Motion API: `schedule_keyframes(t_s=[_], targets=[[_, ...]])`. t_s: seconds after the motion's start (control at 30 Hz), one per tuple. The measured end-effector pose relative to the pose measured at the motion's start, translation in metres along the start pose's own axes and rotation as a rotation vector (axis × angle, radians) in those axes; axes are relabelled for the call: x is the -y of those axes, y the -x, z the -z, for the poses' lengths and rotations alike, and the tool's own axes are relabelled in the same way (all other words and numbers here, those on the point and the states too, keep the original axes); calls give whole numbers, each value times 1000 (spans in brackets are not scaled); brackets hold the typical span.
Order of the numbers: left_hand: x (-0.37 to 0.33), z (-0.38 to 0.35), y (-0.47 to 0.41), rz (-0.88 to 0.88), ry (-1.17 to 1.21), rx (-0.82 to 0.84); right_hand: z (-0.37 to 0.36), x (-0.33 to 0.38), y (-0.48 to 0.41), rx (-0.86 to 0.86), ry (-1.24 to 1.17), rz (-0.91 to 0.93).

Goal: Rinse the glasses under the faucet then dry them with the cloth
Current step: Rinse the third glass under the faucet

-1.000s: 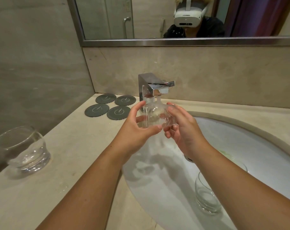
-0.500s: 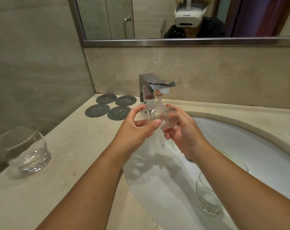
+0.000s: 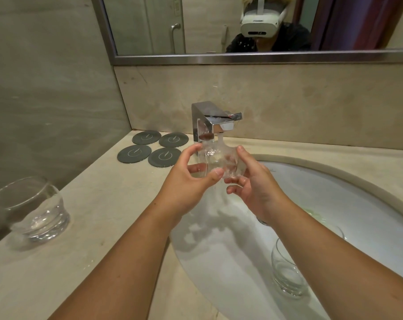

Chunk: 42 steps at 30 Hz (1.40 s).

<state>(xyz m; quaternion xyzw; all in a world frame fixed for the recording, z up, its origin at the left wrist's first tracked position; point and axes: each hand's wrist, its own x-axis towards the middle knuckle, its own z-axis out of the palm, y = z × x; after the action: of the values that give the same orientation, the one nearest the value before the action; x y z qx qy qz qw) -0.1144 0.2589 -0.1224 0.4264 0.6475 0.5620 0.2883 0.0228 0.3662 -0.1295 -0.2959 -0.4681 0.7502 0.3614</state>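
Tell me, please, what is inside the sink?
One clear glass stands in the sink, near the right forearm. That arm covers most of the drain and part of the basin.

The faucet (image 3: 215, 121) was polished, mirror-bright metal. The held glass (image 3: 219, 162) was clear and wet. The counter (image 3: 103, 204) looked like smooth beige stone, the basin (image 3: 334, 204) glossy white, and the coasters (image 3: 147, 153) by the counter's back edge matt dark grey.

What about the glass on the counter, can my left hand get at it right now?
Probably yes, once freed: the left hand holds the wet glass under the faucet with the right hand, but only bare counter lies between it and the counter glass.
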Motion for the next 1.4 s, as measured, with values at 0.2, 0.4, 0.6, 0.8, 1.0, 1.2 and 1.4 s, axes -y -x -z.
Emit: schedule_keyframes(t_s=[0.2, 0.4, 0.6, 0.8, 1.0, 1.2, 1.4], targets=[[5, -2, -3, 30, 79, -8, 2, -1, -2, 45, 10, 100], [-2, -1, 2, -16, 27, 45, 2, 0, 1, 62, -44, 123], [-6, 1, 4, -47, 3, -19, 0, 1, 2, 112, 3, 142], [-5, -1, 3, -6, 42, -17, 2, 2, 2, 97, 2, 126], [-7, -2, 5, -41, -5, 47, 1, 1, -1, 78, -53, 121], [-8, -1, 5, -33, -5, -23, 0, 2, 1, 128, -21, 82], [-4, -1, 1, -5, 19, -6, -1, 2, 2, 77, -49, 91]])
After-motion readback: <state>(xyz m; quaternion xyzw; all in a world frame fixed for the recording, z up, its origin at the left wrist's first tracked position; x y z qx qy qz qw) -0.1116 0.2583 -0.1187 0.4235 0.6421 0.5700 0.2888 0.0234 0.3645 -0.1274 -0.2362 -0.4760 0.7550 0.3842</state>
